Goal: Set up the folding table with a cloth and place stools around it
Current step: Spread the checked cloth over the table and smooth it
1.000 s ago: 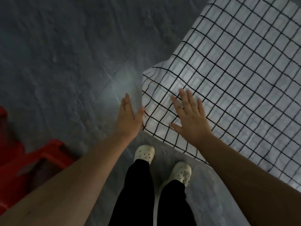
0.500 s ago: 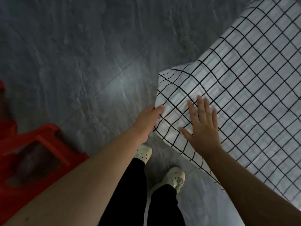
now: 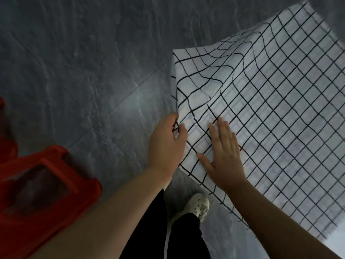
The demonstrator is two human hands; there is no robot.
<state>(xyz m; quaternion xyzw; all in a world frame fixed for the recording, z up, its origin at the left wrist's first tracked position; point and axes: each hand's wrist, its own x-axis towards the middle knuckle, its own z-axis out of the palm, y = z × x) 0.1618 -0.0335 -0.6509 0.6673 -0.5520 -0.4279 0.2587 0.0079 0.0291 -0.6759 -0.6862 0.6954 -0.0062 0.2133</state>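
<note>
A white cloth with a black grid point(image 3: 276, 101) lies over the table on the right, and the table itself is hidden beneath it. Its near-left corner hangs down in a fold. My left hand point(image 3: 166, 144) pinches the edge of that hanging corner between thumb and fingers. My right hand point(image 3: 224, 156) lies flat on the cloth with fingers spread, just right of the left hand. A red plastic stool point(image 3: 43, 187) stands on the floor at the lower left, partly cut off by the frame edge.
The floor point(image 3: 84, 68) is dark grey stone-look tile. My legs in black trousers and a white clog point(image 3: 197, 204) stand below the cloth's corner, between the stool and the table.
My left hand went from open beside the cloth to closed on its hanging corner edge. The corner now folds and ripples. My right hand stays flat on the cloth.
</note>
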